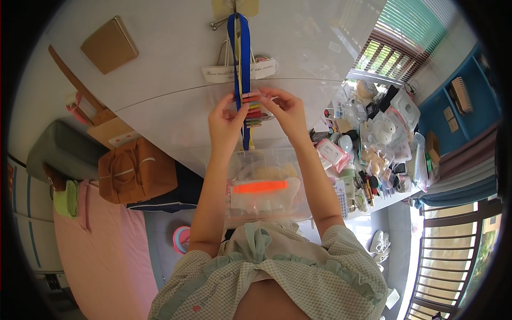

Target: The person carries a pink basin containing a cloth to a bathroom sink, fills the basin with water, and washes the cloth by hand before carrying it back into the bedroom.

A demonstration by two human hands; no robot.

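A blue strap hangs from a hook, with several slim, colourful clips stacked across it in red, yellow, pink and green. My left hand is closed at the strap's left edge, its thumb on the upper clips. From the other side, my right hand pinches the end of a pinkish clip near the top of the stack. My fingers partly hide the clips. Below my hands, close to my body, is a clear plastic compartment box, with a clear bag holding a bright orange strip on it.
A white sign-like hanger hangs behind the strap. To the right, a table is crowded with bottles, packets and bagged items. On the left are a brown handbag, a grey-green stool-like form and a pink-covered bed.
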